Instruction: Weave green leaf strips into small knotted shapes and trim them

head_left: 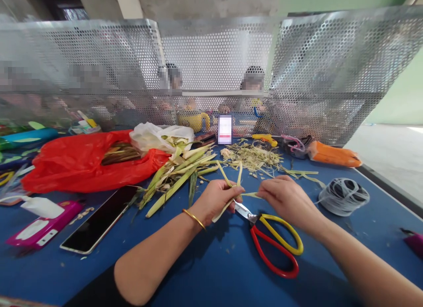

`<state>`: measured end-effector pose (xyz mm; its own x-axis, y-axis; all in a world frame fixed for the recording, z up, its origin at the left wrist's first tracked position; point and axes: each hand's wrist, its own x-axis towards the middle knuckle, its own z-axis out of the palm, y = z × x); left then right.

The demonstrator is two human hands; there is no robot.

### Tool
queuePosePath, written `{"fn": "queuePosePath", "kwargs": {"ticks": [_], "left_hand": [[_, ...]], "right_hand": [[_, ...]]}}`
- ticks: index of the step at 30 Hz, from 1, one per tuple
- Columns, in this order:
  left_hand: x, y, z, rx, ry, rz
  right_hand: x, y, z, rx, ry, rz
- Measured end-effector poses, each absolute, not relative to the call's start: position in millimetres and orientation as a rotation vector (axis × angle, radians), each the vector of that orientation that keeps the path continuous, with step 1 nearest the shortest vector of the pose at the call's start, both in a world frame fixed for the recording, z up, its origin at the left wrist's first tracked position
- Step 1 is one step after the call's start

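My left hand (220, 197) pinches a small bundle of pale green husk strips (238, 175), whose ends stick up and out past the fingers. One strip runs taut from there to my right hand (286, 199), whose closed fingers grip its other end. Below the hands lie scissors (277, 245) with one red and one yellow handle, their blades partly behind my left fingers. Long green husk leaves (180, 183) are heaped left of my left hand. A pile of thin husk shreds (254, 156) lies beyond both hands.
At left are a red plastic bag (76, 161), a black-screened phone (102, 221) and a magenta device (44, 227). A twine roll (343, 196) and an orange packet (333, 154) sit at right. Perforated metal panels (214, 47) close off the back, with people behind; a lit phone (225, 128) stands before them.
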<state>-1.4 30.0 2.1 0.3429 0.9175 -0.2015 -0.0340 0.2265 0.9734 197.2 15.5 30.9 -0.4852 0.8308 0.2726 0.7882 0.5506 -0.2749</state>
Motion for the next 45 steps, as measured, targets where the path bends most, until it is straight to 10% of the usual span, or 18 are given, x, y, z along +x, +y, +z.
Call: {"fn": "queuePosePath", "kwargs": {"ticks": [11,25,32,38,45], "left_hand": [[6.0,16.1,5.6,1.123,0.915,0.614],[8.7,11.0,3.4,1.042,0.869,0.577],[11.6,7.3,1.0,1.204,0.897,0.623],[16.6,4.2,-4.3,1.269,0.913,0.58],[14.2,4.6,-1.5,1.252,0.785,0.542]], "right_hand": [[178.1,16.8,4.6,-1.184,-1.451,1.414],[183.4,28.6,0.7,-1.319,-1.383,1.168],[190.3,20.3,16.0,-1.354,-1.655,0.051],[170.4,7.1,14.9,-1.287,-1.698,1.148],[162.3,5.4,6.4,-1.36,-1.359,1.127]]}}
